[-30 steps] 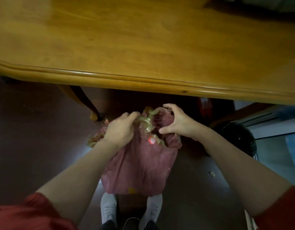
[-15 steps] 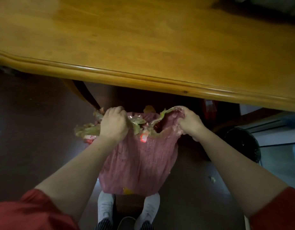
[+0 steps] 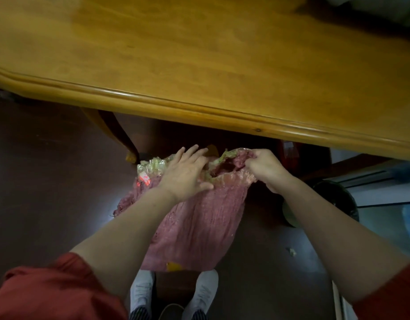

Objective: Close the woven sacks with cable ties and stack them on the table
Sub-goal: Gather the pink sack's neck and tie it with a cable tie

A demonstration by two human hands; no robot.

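1. Gripping the red woven sack (image 3: 199,225) by its rim: right hand (image 3: 267,172), fingers curled.
2. Left hand (image 3: 184,175), fingers spread, over its mouth.
3. Sack stands on the floor (image 3: 49,181) below the wooden table (image 3: 199,65).

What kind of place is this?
Likely a room in a home, perhaps a dining area: a polished wooden table with a curved leg, a dark floor, and what looks like a bin beside it. The sack is below the table's edge.
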